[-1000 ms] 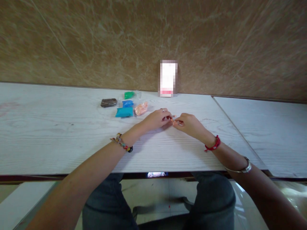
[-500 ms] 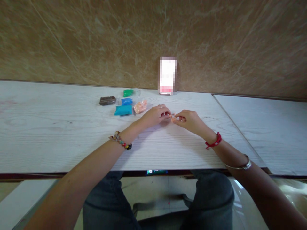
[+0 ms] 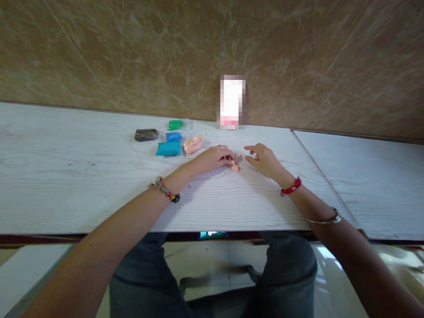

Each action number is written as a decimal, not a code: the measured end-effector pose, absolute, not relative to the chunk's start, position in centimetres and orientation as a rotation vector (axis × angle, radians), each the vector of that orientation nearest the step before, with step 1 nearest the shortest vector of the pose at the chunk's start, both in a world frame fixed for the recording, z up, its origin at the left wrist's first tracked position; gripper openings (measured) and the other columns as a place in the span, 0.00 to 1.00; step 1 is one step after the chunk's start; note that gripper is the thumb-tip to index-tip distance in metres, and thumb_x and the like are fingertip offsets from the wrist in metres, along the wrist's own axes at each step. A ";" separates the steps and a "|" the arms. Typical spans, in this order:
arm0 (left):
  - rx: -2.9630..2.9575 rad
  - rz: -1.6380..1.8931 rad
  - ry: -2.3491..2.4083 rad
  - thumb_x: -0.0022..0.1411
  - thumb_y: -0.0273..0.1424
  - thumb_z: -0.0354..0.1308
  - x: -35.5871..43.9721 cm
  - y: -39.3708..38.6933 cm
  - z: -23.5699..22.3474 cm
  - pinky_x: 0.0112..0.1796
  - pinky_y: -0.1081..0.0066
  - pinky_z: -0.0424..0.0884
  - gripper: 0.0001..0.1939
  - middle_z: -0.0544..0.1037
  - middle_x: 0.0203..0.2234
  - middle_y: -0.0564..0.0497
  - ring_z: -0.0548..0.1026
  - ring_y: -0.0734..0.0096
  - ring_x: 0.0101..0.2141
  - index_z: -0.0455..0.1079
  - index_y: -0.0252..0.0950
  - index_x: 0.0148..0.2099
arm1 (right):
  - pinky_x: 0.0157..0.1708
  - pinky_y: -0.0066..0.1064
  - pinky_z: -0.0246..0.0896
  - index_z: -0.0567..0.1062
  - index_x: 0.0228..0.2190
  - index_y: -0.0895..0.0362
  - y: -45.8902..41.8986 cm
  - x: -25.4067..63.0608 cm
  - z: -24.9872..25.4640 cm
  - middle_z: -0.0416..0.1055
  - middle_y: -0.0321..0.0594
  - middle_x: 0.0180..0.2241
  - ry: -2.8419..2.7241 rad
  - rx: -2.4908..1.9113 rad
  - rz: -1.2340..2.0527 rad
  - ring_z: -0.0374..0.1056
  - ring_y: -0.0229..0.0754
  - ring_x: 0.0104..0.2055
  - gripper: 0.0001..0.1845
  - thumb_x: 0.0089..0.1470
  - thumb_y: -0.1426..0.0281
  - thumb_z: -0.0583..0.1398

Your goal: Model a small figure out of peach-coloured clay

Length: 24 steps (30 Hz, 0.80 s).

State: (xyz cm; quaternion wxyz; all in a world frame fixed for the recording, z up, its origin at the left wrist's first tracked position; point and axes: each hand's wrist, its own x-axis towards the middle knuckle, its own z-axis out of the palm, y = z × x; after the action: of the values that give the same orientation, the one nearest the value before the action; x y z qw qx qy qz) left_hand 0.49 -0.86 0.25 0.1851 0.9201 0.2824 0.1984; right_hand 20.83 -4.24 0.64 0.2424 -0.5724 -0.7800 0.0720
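A small piece of peach modelling clay (image 3: 235, 168) shows just below the fingertips of my left hand (image 3: 216, 158). Those fingers are curled and pinched at its upper end, partly hiding it. My right hand (image 3: 262, 160) is a little to the right, with thumb and index finger apart and nothing between them. Between the two hands a tiny peach bit (image 3: 240, 155) lies on the white tabletop (image 3: 212, 203).
Left of my hands lie a peach clay packet (image 3: 192, 144), a teal packet (image 3: 168, 149), a blue packet (image 3: 174, 137), a green packet (image 3: 175, 125) and a brown packet (image 3: 146, 134). A blurred-out upright phone-like object (image 3: 231, 101) leans on the marbled wall (image 3: 132, 57).
My right hand has let go of the peach clay and drawn away to the right, its fingers spreading. My left hand stays at the clay. The whole view has shifted slightly.
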 end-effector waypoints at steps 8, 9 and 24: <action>2.632 0.517 0.802 0.59 0.30 0.53 0.4 -0.8 0.3 0.36 0.74 0.63 0.08 0.73 0.32 0.50 0.69 0.74 0.33 0.71 0.34 0.37 | 0.29 0.28 0.55 0.75 0.40 0.61 -3.9 20.2 0.4 0.67 0.43 0.34 -2.196 -1.450 0.225 0.57 0.32 0.24 0.14 0.52 0.70 0.56; 2.634 0.512 0.814 0.59 0.30 0.53 0.3 -0.8 0.2 0.36 0.73 0.63 0.07 0.73 0.32 0.50 0.69 0.74 0.33 0.71 0.34 0.38 | 0.29 0.28 0.55 0.76 0.38 0.61 -4.1 20.2 0.6 0.67 0.43 0.33 -2.191 -1.435 0.230 0.56 0.32 0.24 0.13 0.51 0.71 0.56; 2.749 0.466 0.822 0.58 0.31 0.53 0.2 -1.7 1.0 0.36 0.73 0.62 0.09 0.71 0.34 0.50 0.69 0.74 0.33 0.72 0.36 0.39 | 0.27 0.25 0.54 0.78 0.34 0.59 -4.9 20.1 1.0 0.69 0.39 0.30 -2.293 -1.351 0.379 0.58 0.31 0.24 0.11 0.47 0.69 0.61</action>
State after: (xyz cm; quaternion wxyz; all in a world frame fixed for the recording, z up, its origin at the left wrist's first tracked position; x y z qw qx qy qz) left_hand 0.17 -1.66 1.00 0.1172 0.9392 0.2807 0.1593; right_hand 20.08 -4.94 0.96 0.2246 -0.4898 -0.8311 0.1375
